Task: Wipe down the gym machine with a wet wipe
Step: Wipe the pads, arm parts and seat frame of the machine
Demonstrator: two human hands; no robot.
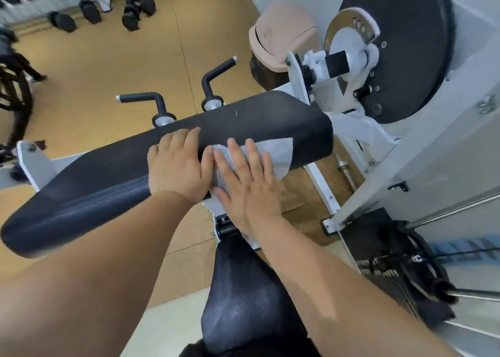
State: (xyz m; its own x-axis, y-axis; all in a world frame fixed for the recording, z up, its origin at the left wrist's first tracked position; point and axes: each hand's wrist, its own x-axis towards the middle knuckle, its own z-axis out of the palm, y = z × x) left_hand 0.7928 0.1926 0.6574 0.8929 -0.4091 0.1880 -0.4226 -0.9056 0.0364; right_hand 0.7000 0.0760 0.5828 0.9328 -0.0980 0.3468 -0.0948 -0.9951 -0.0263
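Observation:
The gym machine has a long black arm pad (pixel 259 116) running from lower left to upper right on a white frame. A white wet wipe (pixel 280 151) lies spread over the pad's near edge. My right hand (pixel 246 175) presses flat on the wipe with straight fingers. Just to its left, my left hand (pixel 180 164) rests flat on the bare pad, fingers reaching over the top. Two black handles (pixel 213 78) stand behind the pad. The black seat (pixel 243 297) is below my arms.
A large black cam disc (pixel 400 40) and white pivot parts stand at the right. A beige lidded bin (pixel 281 35) sits behind the pad. Dumbbells (pixel 138 12) lie on the tan floor at the back. Cables and a weight stack are at the lower right.

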